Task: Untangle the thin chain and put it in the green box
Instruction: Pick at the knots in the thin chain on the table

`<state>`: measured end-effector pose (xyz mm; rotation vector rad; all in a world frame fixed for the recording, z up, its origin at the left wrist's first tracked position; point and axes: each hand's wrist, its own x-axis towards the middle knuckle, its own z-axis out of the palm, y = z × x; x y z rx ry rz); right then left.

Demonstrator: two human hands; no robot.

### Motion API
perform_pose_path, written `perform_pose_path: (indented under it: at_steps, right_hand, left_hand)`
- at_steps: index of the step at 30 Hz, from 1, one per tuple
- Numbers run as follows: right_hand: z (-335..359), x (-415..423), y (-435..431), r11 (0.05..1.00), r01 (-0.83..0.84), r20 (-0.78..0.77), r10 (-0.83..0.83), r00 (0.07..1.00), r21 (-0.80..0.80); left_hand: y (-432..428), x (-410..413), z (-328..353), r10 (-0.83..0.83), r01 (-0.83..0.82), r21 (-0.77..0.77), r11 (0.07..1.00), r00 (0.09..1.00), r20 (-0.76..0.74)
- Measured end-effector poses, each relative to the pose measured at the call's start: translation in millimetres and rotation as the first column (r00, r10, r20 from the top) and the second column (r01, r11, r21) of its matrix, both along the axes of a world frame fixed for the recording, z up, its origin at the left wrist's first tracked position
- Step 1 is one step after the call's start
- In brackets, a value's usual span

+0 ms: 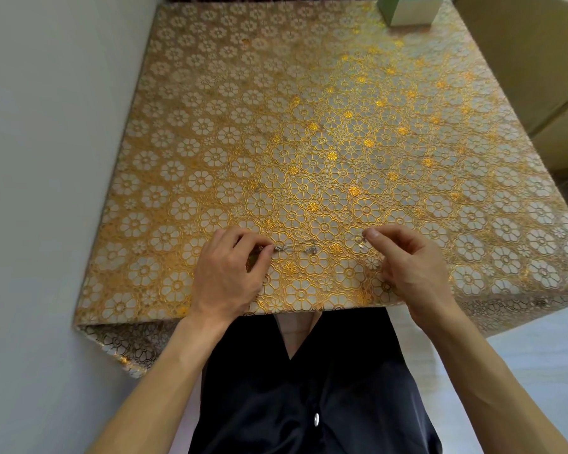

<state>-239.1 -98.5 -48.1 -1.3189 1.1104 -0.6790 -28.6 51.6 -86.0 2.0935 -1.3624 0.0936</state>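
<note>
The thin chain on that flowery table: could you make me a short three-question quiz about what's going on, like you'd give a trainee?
1. True or false: the thin chain is already inside the green box.
2. Where does the green box stand?
A. at the near edge, between the hands
B. at the far right corner of the table
C. on the person's lap
3. Fill in: the chain is stretched between the left hand and the ____ hand.

Key
1. False: it lies low over the floral cloth, held at each end.
2. B
3. right
</note>
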Motion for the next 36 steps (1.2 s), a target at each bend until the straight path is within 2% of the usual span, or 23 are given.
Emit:
perform_pose_path:
  at_steps: [5, 10, 15, 19, 25, 36]
  right_hand:
    - [-7.0, -1.0, 4.8, 0.986, -0.071, -0.177, 0.043, 0.983, -0.151]
    - [-7.9, -2.2, 7.8, 0.957, -0.129, -0.323, 0.040, 0.945, -0.261]
    - [-5.6, -12.8, 2.9, 0.937, -0.202, -0.454, 0.053, 0.890, -0.286]
    - [-4.9, -22.9, -0.8, 0.922, -0.238, -0.479, 0.068, 0.875, -0.305]
    - [-4.0, -11.2, 9.4, 0.851, -0.306, -0.552, 0.023, 0.833, -0.427]
    - [-11.2, 60.7, 26.3, 0.728, -0.451, -0.490, 0.181, 0.853, -0.516]
  left_hand:
    - [1.6, 0.1, -0.7, -0.017, 0.016, 0.026, 1.000, 0.999, 0.042]
    - [1.2, 0.3, -1.3, -0.007, 0.007, 0.010, 1.000, 1.000, 0.018]
    - [1.5, -0.2, -1.2, 0.020, -0.020, 0.003, 1.000, 1.000, -0.014]
    - [1.8, -0.8, 1.2, 0.034, -0.033, 0.008, 0.999, 0.997, -0.063]
    - [2.5, -1.2, 8.1, 0.054, -0.058, -0.015, 0.998, 0.978, -0.202]
    - [3.6, 0.8, 6.2, -0.005, 0.000, -0.034, 0.999, 0.989, -0.150]
